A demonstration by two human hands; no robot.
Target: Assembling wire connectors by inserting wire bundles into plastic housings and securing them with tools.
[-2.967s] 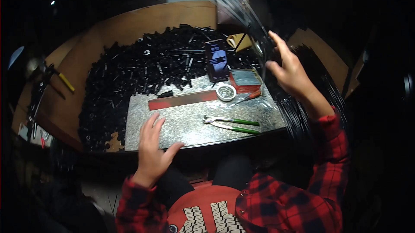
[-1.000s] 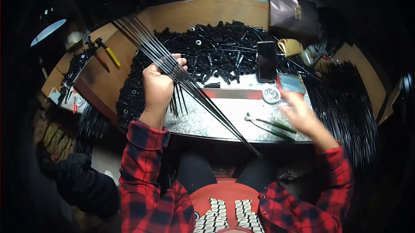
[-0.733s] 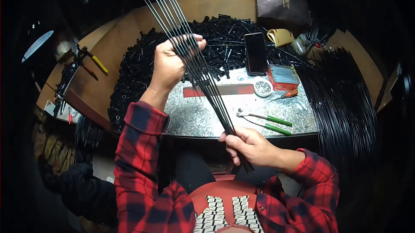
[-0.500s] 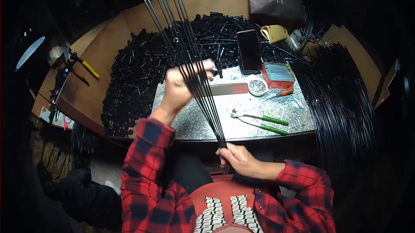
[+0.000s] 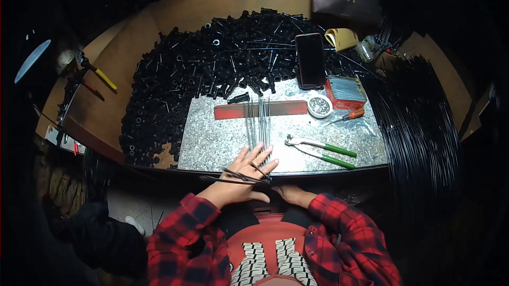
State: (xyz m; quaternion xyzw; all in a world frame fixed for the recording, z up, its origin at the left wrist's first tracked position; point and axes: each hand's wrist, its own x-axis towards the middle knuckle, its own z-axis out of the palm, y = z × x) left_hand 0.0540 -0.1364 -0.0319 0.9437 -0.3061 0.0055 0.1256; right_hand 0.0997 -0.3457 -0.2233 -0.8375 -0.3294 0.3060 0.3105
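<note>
A bundle of thin metal rods lies on the speckled grey worktop, their bright ends pointing away from me across a red-and-brown bar. My left hand is open, palm down over the rods, its fingers spread and thumb apart. A few dark rods cross over the back of this hand and stick out to the left. Just below the table's front edge, my right hand closes around the near end of the bundle; its fingertips are partly hidden in shadow.
Black tubular parts heap behind and left. Green-handled pincers, a screwdriver, a white bowl, a red box and a phone lie right. Long black rods hang over the right edge.
The rods have come down from an upright fan in the air onto the worktop. My left hand has opened and lowered toward the table edge; my right hand has shifted slightly.
</note>
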